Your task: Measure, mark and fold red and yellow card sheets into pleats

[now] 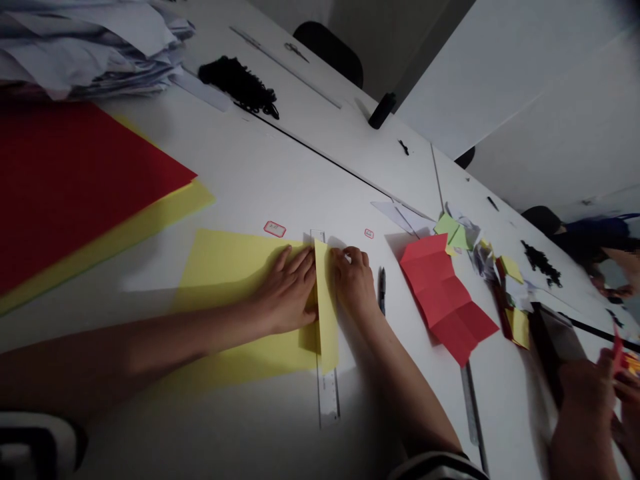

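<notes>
A large yellow sheet of paper [225,267] lies in front of me, its right edge folded up into a narrow standing flap. Under that fold runs a clear ruler [329,400], its near end sticking out. My left hand [290,290] lies flat on the sheet, fingers stretched toward the ruler and the flap. On the flap's other side, my right hand [355,280] has its fingers curled and pinching the paper edge; the fingertips are partly hidden. A black pen [382,290] rests just right of my right hand.
Red and yellow sheets [85,193] lie at left, below a stack of white papers [90,47]. Black cord [240,83] is farther back. A creased red paper [450,300] and paper scraps lie right. Another person's hands [587,400] hold something red.
</notes>
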`<state>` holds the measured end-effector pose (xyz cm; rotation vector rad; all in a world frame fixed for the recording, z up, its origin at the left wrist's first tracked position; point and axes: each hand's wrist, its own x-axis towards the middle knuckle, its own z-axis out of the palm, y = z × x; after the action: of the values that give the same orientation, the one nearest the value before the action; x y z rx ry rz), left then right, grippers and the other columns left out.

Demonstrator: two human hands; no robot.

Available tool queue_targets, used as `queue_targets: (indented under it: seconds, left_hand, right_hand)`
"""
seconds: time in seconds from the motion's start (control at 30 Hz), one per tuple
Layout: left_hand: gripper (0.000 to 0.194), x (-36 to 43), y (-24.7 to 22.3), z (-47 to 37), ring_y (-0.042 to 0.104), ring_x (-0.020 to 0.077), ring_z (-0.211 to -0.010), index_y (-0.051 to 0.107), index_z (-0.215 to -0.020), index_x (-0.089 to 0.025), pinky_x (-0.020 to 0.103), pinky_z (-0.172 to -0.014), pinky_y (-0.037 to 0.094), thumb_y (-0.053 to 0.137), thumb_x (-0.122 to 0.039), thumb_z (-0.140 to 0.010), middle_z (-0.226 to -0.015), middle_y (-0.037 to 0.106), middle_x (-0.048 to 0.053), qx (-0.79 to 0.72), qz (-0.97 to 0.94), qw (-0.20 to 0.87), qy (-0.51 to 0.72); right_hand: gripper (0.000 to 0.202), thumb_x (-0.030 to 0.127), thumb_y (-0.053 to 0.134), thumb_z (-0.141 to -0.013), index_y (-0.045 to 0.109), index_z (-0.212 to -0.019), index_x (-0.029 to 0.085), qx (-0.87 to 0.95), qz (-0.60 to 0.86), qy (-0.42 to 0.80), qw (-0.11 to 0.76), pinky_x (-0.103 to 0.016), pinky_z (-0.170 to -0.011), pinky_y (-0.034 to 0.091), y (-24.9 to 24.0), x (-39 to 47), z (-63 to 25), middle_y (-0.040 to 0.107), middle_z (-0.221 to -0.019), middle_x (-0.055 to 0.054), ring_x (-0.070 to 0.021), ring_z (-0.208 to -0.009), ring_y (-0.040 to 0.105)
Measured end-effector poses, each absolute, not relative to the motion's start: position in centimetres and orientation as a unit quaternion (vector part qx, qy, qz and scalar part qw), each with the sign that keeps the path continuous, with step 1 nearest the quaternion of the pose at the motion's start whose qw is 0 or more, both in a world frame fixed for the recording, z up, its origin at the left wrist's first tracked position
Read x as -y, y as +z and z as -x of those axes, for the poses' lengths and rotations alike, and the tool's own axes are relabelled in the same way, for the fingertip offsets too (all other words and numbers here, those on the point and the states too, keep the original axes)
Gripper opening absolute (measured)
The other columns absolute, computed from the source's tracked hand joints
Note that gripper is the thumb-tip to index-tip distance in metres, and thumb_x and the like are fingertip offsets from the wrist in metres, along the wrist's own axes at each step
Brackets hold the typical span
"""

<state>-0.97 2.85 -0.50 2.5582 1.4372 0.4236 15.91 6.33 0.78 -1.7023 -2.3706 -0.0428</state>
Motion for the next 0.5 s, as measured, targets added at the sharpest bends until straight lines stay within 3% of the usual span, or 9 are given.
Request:
queue_targets:
  seconds: [0.5]
  left_hand:
    - [0.076, -3.0, -0.5, 1.0, 0.021, 0.0328, -0.142, 0.04, -0.137, -0.005, 0.052, -0.117, 0.009, 0.059, -0.037, -0.07, -0.149, 0.033, 0.021, -0.477, -0.862, 0.091, 0.146]
  right_hand:
    - [0.035, 0.006, 0.041, -0.09, 0.062, -0.114, 0.019, 0.824, 0.549, -0.009, 0.138, -0.039, -0.082, 0.048, 1.0, 0.3, -18.0, 0.058, -0.109, -0.011, -0.0239, -0.103, 0.05]
